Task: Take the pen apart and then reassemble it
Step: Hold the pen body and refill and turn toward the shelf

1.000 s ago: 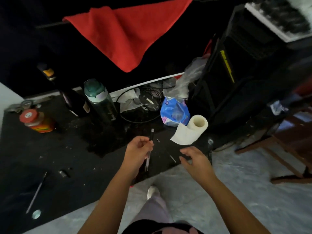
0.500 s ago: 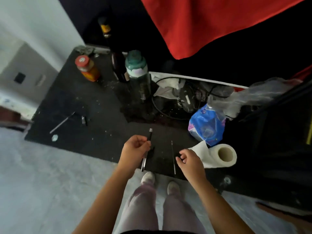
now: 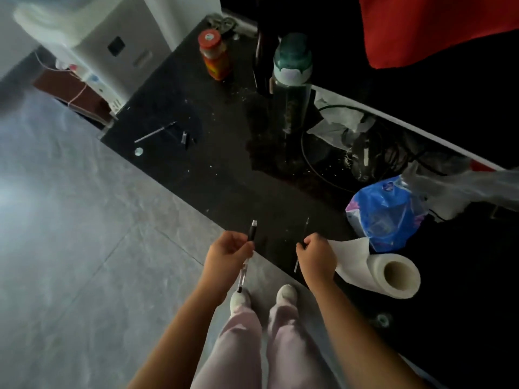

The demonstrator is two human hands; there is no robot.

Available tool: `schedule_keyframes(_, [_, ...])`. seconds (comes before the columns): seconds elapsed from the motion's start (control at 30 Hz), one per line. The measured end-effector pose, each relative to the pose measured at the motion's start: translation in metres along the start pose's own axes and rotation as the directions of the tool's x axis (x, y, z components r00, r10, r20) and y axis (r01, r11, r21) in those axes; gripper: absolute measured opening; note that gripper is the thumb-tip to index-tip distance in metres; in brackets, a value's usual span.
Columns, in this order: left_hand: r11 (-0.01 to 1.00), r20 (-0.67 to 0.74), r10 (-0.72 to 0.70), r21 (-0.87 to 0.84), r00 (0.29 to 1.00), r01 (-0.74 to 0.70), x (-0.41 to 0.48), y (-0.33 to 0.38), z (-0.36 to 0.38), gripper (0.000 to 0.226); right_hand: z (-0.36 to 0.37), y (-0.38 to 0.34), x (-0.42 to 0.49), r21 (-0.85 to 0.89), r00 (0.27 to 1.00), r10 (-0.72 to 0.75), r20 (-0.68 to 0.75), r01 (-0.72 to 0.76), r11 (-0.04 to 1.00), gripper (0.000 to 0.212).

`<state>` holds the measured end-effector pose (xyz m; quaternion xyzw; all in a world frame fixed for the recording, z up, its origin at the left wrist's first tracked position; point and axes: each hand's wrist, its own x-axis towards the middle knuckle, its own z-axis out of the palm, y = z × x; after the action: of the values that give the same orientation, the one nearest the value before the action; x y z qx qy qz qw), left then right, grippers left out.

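Note:
My left hand (image 3: 226, 255) is closed around the pen barrel (image 3: 243, 272), a clear tube with a black grip and silver tip pointing away from me. My right hand (image 3: 316, 256) is closed on the thin ink refill (image 3: 306, 224), whose ends stick out above and below the fist. Both hands hover over the near edge of the black counter (image 3: 224, 175), a hand's width apart. Another thin rod (image 3: 155, 132) and a small dark pen part (image 3: 184, 137) lie far left on the counter.
A paper towel roll (image 3: 393, 272) lies right of my right hand, with a blue plastic bag (image 3: 384, 211) behind it. A green-capped bottle (image 3: 292, 80), a dark bottle (image 3: 262, 56) and a red-lidded jar (image 3: 214, 56) stand at the back. Cables and a red cloth (image 3: 435, 26) are behind.
My right hand went from open to closed on the refill and lifted it off the counter. The view swung left and down, showing my legs and feet.

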<state>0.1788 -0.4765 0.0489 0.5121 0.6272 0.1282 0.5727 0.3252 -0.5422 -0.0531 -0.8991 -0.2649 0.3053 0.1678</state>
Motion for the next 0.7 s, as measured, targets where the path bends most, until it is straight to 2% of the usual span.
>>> schedule_keyframes(0.33, [0.999, 0.037, 0.029, 0.014, 0.999, -0.03, 0.003, -0.003, -0.002, 0.007, 0.002, -0.002, 0.001, 0.013, 0.997, 0.073, 0.028, -0.074, 0.997, 0.017])
schedule_keyframes(0.43, [0.998, 0.086, 0.058, 0.028, 0.995, -0.061, 0.007, 0.004, -0.008, 0.01, -0.01, -0.006, -0.002, 0.226, 0.99, 0.11, 0.084, -0.127, 0.966, 0.018])
schedule_keyframes(0.53, [0.996, 0.165, 0.081, 0.023, 0.983, -0.086, 0.009, 0.015, -0.014, 0.011, -0.034, -0.021, -0.007, 0.487, 0.99, 0.094, 0.104, -0.133, 0.863, 0.013])
schedule_keyframes(0.6, [0.993, 0.232, 0.109, 0.025, 0.966, -0.118, 0.009, 0.024, -0.019, 0.012, -0.055, -0.035, -0.013, 0.616, 0.991, 0.092, 0.102, -0.135, 0.776, 0.005])
schedule_keyframes(0.7, [0.985, 0.328, 0.158, 0.017, 0.931, -0.173, 0.004, 0.036, -0.027, 0.009, -0.084, -0.057, -0.025, 0.8, 0.993, 0.087, 0.075, -0.112, 0.589, 0.016])
